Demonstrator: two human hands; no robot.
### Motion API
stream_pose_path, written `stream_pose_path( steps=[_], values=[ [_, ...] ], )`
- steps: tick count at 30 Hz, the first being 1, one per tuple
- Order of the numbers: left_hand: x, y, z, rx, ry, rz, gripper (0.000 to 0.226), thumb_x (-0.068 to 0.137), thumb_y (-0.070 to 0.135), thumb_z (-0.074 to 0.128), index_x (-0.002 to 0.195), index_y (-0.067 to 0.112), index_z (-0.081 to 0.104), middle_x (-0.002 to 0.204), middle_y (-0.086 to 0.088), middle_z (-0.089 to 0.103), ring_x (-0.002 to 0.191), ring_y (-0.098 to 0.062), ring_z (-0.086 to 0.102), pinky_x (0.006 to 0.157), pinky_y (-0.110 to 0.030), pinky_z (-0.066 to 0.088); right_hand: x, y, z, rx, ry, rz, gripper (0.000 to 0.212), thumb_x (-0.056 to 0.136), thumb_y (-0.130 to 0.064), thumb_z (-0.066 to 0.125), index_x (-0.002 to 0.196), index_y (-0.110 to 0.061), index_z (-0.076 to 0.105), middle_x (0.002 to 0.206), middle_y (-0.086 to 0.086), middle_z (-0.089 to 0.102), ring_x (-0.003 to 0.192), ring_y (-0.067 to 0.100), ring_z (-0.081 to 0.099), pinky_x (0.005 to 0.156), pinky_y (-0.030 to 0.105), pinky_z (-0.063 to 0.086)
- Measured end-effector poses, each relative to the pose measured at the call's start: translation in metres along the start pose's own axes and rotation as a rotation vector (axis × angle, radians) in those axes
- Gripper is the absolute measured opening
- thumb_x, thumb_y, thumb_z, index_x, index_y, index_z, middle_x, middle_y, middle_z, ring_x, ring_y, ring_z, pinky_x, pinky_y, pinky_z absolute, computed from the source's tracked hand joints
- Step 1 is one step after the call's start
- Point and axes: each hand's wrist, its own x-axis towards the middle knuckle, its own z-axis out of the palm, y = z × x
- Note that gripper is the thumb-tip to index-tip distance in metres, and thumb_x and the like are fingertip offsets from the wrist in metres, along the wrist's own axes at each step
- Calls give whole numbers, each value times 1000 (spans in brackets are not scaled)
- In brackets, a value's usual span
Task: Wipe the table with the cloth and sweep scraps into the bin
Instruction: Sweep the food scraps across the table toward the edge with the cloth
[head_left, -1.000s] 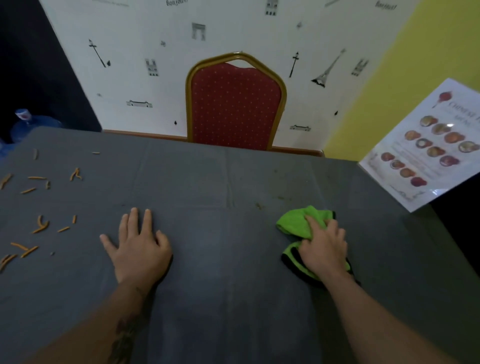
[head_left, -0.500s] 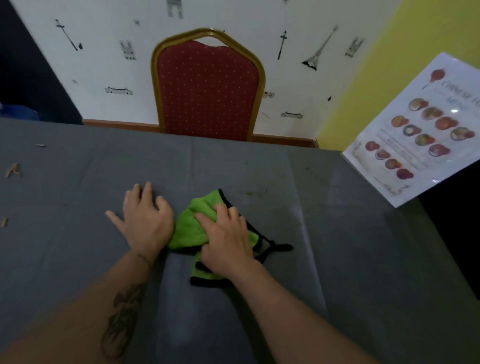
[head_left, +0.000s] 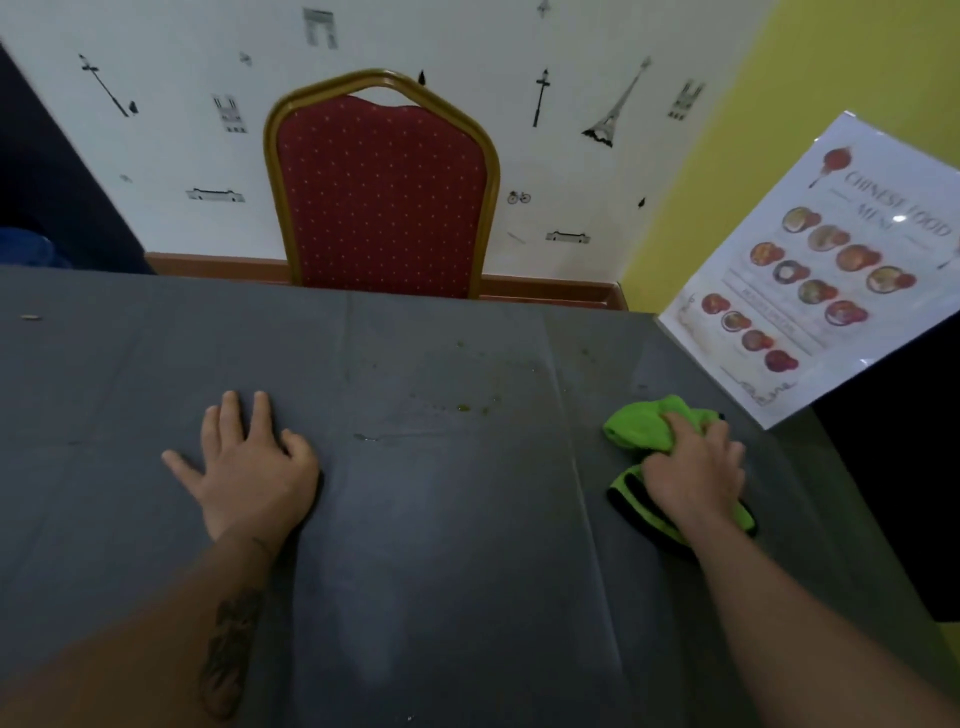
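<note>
Wiping stroke at the table's (head_left: 467, 571) right side, cloth bunched under the palm.
Right hand (head_left: 693, 475) clenched the green cloth (head_left: 641, 426) at three o'clock, pressing it down for friction; left hand (head_left: 249, 467) lay flat and empty at nine o'clock, apparently bracing; spots (head_left: 467, 408) remained at twelve o'clock.

A grey-covered table (head_left: 441, 571) bears a green cloth (head_left: 644, 428), a laminated menu (head_left: 810, 291) and small yellowish specks (head_left: 462, 408).
</note>
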Motion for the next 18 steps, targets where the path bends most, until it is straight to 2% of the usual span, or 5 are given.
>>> stream_pose_path(
  steps=[4,10,14,16,18],
  values=[
    [0,2,1,2,13,-12,63,91,41,29,151,26,29,163,-2,18,151,-20,8,117,-63,-2,8,-73,16,39,-58,-120,63,79,-22,55,141,-29,46,144,14,32,123,37,36,105,50,35],
    [1,1,3,-25,37,-30,62,90,37,32,151,26,33,163,-2,20,150,-20,11,117,-63,-1,-87,-199,46,38,-204,-744,69,67,-25,58,135,-32,52,139,11,38,115,37,39,97,45,37],
    [0,1,2,-26,46,-20,59,91,32,35,150,25,36,162,-2,23,150,-20,15,116,-64,1,-104,-185,49,28,-241,-1021,70,60,-25,52,130,-31,57,126,10,47,104,35,45,85,44,42],
    [0,0,0,-23,31,-12,59,93,32,32,152,25,32,163,-2,21,150,-19,12,117,-63,-1,-82,-158,43,22,-223,-1016,70,58,-25,51,127,-33,60,123,9,51,101,34,48,85,42,46],
    [-1,-1,0,-28,28,-3,58,94,33,30,152,26,31,163,-1,20,151,-19,11,117,-62,-3,-55,-133,36,-4,-174,-909,70,58,-22,53,126,-34,61,121,10,52,100,35,49,85,43,48]
  ],
)
